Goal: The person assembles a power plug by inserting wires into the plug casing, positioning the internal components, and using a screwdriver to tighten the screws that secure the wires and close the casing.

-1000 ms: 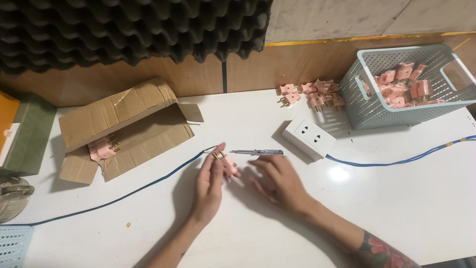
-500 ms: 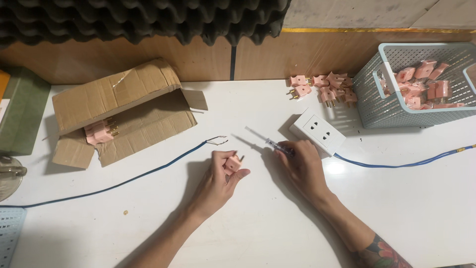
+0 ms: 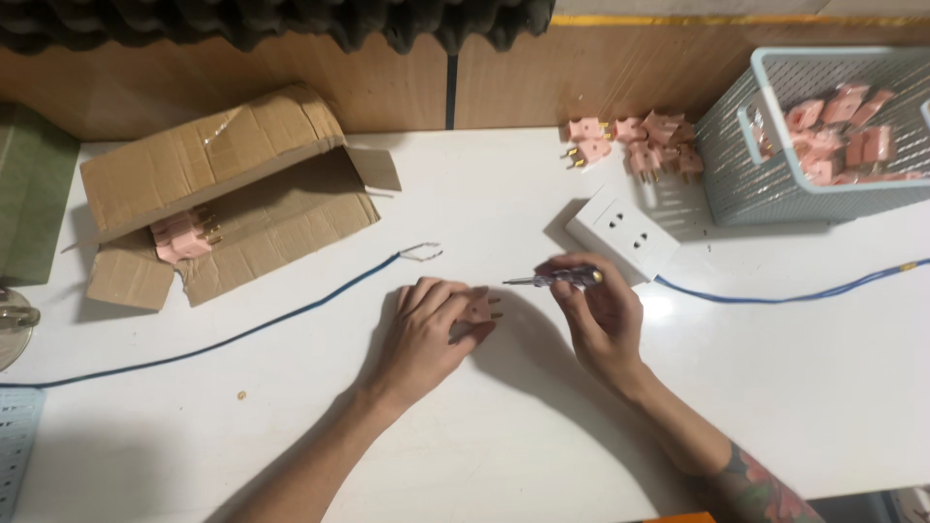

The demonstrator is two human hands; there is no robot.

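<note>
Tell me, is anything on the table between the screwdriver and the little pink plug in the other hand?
Nothing visible. The right hand holds the screwdriver, its tip pointing left toward the pink plug under the left hand. Only bare white table lies between them. The blue wire ends farther up and left.

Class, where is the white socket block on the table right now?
In the head view, the white socket block lies right of centre, just beyond the right hand, left of the blue basket.

One head-worn view looks steeply down, close over the white table [image 3: 504, 455], wall at 12 o'clock.
</note>
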